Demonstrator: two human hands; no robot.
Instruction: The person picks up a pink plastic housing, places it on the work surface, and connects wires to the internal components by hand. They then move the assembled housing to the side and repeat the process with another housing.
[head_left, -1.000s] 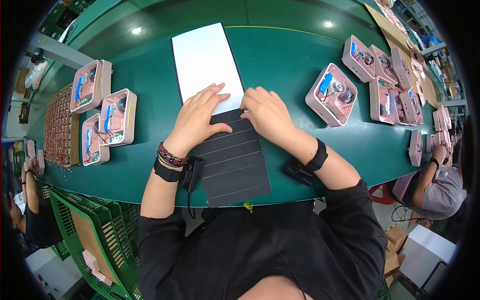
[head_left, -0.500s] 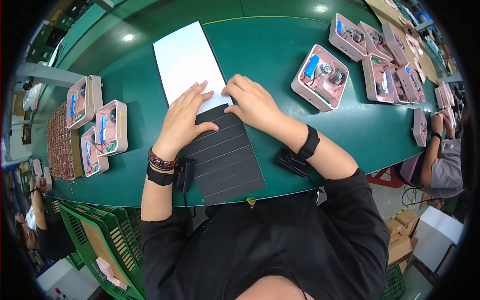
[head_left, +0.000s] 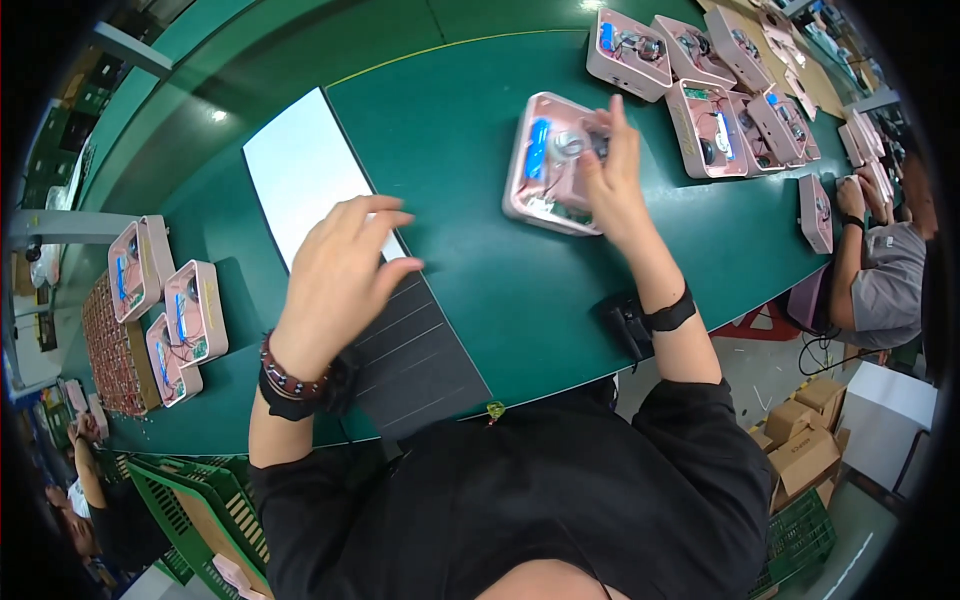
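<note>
A pale pink plastic housing stands on the table in front of me, with a blue battery pack, a round speaker-like part and wires inside. My right hand grips its right wall, thumb inside the rim; some fingers are hidden or blurred. My left hand hovers with fingers apart, holding nothing, above a sheet of black strips parted by pale lines. Beyond that hand, the white backing sheet lies flat, overlapping the black strips.
Several similar pink housings stand at the far right, and a few more at the left beside a tray of small parts. Green crates stand below the left table edge. A co-worker sits at the right.
My right hand has left the sheets and taken hold of the nearest pink housing, which has turned slightly and shifted nearer. My left hand has lifted off the sheets. The whole view has swung.
</note>
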